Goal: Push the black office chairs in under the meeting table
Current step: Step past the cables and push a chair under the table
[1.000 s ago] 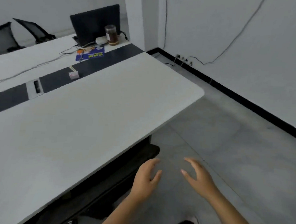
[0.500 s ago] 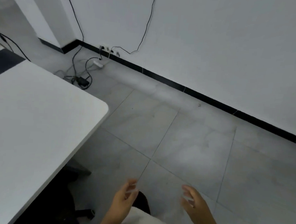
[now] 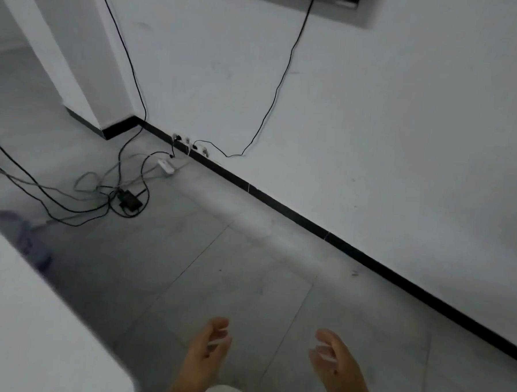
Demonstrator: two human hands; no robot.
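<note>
Only the white end corner of the meeting table (image 3: 19,327) shows, at the lower left. No black office chair is in view. My left hand (image 3: 207,349) and my right hand (image 3: 332,361) hang low in the middle, over the grey floor tiles, fingers loosely apart and holding nothing. Both hands are to the right of the table and apart from it.
A tangle of cables with a black power adapter (image 3: 129,201) and a white power strip (image 3: 166,166) lies on the floor near the wall sockets (image 3: 189,142). A white wall with a black skirting board (image 3: 353,248) runs diagonally to the right. A white pillar (image 3: 78,66) stands at the back left.
My view has swung right, away from the table top and the chair beneath it, toward the wall and cables. Both hands stay low and hold nothing.
</note>
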